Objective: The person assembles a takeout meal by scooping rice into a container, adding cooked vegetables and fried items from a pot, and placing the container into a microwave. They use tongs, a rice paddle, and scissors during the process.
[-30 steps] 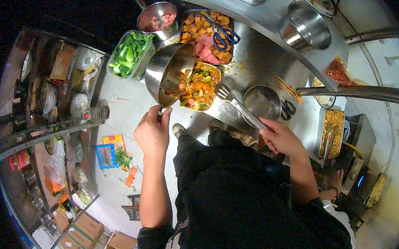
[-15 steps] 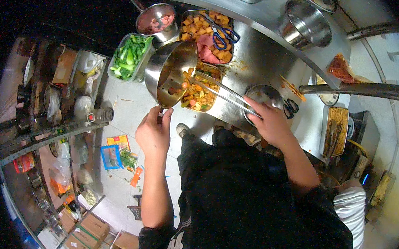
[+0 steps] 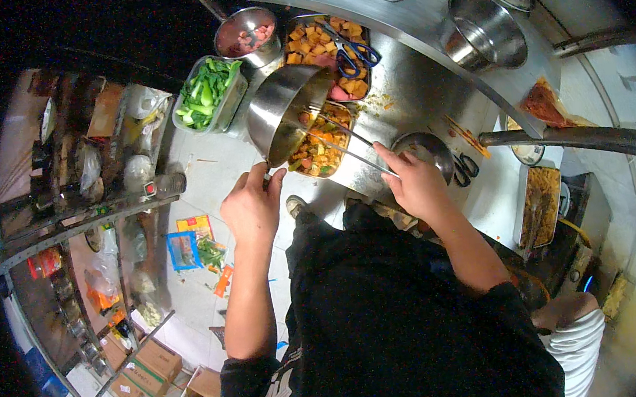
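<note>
My left hand point(image 3: 254, 207) grips the rim of a steel mixing bowl point(image 3: 282, 105), fingers and thumb pinching its near edge. The bowl is steeply tipped, its mouth facing right over a rectangular metal tray point(image 3: 322, 177) of mixed, sauced food point(image 3: 322, 152). Metal tongs point(image 3: 362, 158) are in my right hand point(image 3: 416, 184), their tips reaching into the bowl's mouth. Some food pieces cling inside near the tips. Behind, a second tray holds orange-brown cubes point(image 3: 305, 41) and pink slices point(image 3: 340, 94), partly hidden by the bowl. Blue-handled scissors point(image 3: 350, 52) lie across that tray.
Left of the bowl stand a clear tub of greens point(image 3: 207, 95) and a steel bowl of pink pieces point(image 3: 247, 35). A shallow steel bowl point(image 3: 424, 150), black-handled scissors point(image 3: 466, 170) and an empty steel pot point(image 3: 485, 32) are to the right. A curved metal rail point(image 3: 586, 135) crosses there.
The bowl has shifted slightly right and tipped further over the tray. My right hand has moved a little left, and the tong tips are closer to the bowl's inner wall.
</note>
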{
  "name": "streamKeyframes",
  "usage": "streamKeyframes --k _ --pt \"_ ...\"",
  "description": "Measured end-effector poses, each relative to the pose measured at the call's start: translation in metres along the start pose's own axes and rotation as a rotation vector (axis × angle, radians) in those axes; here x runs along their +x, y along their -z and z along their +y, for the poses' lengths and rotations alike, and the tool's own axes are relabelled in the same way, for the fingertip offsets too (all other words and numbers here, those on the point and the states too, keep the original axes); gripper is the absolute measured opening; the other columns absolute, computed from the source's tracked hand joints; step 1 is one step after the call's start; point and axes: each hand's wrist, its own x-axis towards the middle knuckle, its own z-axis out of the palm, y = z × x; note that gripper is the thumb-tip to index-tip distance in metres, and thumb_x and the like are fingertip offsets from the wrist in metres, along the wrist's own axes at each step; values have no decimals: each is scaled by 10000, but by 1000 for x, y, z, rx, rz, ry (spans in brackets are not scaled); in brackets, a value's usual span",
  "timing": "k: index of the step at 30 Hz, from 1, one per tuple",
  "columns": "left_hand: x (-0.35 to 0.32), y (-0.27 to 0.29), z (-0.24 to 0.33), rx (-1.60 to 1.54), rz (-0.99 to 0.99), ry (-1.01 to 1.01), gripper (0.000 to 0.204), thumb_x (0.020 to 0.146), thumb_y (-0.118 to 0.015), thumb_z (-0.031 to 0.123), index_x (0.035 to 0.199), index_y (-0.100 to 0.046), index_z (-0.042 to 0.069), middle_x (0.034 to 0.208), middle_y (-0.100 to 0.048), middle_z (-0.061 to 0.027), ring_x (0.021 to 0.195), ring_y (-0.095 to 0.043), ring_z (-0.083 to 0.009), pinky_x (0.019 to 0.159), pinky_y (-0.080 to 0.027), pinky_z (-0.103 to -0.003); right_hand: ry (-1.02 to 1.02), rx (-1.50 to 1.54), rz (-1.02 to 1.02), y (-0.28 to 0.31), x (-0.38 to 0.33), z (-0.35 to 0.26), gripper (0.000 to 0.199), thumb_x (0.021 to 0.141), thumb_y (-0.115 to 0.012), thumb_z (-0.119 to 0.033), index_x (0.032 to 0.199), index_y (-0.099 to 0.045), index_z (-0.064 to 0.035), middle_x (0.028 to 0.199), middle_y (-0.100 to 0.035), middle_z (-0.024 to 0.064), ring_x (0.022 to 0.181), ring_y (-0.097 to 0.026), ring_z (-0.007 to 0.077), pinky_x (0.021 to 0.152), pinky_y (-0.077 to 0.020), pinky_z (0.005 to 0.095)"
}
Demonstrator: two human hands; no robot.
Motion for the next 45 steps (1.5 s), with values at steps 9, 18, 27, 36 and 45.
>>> streamKeyframes --k 9,18,27,36,45 --pt "-3 12 -10 92 14 -19 266 877 -757 379 1000 -723 145 743 -684 -65 630 -678 -289 559 -528 -400 -117 -176 -112 22 -6 4 557 935 -643 -213 1469 -492 -258 1006 -677 170 838 -681 382 735 -555 492" --pt "-4 11 -31 -20 56 106 273 889 -755 372 993 -721 122 756 -709 -91 667 -701 -290 581 -530 -401 -153 -93 -177 39 -6 10 533 942 -633 -236 1461 -509 -241 988 -691 196 880 -678 412 794 -548 521" --pt "-11 10 -46 -109 47 306 303 886 -766 365 1023 -730 97 768 -722 -123 695 -710 -311 620 -536 -410 -84 -27 -156 11 38 -16 538 933 -652 -206 1456 -530 -209 1063 -672 243 961 -652 431 852 -526 476" --pt "-25 11 -68 -188 95 381 332 895 -764 369 1036 -732 70 712 -700 -131 644 -696 -295 607 -526 -390 -17 -119 -346 23 46 -28 547 919 -645 -187 1453 -535 -232 1084 -672 189 969 -644 409 840 -523 486" --pt "-29 11 -73 -228 57 400 331 901 -760 362 1037 -730 61 692 -688 -124 618 -682 -287 590 -515 -381 -42 -193 -344 44 36 -22 541 927 -646 -207 1455 -535 -253 1018 -669 167 960 -642 384 853 -519 478"
